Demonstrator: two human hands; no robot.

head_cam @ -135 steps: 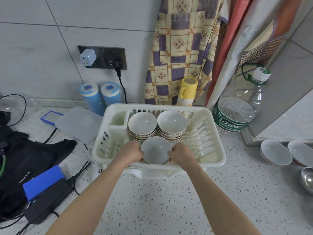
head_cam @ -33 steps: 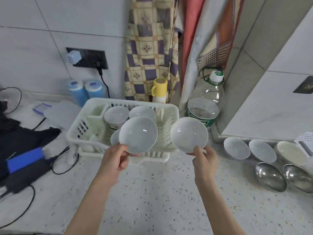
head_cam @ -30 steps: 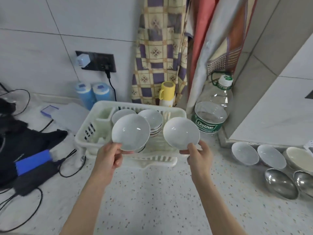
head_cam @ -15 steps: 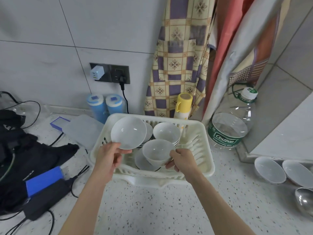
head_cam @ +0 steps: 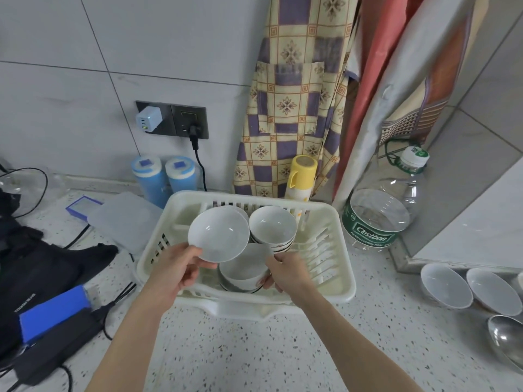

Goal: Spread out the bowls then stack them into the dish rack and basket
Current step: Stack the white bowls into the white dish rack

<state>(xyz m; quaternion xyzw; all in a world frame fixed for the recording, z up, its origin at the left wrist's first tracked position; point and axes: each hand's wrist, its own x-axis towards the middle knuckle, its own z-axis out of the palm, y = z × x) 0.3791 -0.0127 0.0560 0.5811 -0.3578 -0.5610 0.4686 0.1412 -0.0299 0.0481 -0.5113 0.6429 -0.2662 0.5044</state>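
Observation:
A cream plastic dish rack (head_cam: 341,284) stands on the speckled counter. My left hand (head_cam: 175,274) grips a white bowl (head_cam: 218,233) by its near rim, tilted above the rack's left side. My right hand (head_cam: 285,274) holds a second white bowl (head_cam: 244,268) by its right side, resting on a short stack at the rack's front. A stack of white bowls (head_cam: 272,227) sits at the back of the rack; another stack behind the lifted bowl is mostly hidden.
Two white bowls (head_cam: 445,285) (head_cam: 492,291) and a steel bowl (head_cam: 506,338) sit on the counter at right. A large water bottle (head_cam: 379,210) stands right of the rack. Black bags, a blue box and cables (head_cam: 51,306) crowd the left. Yellow cup (head_cam: 301,176) and blue canisters (head_cam: 164,179) stand behind.
My right hand has lowered its bowl down onto the front stack in the rack. My left hand still holds its bowl up, shifted slightly toward the middle.

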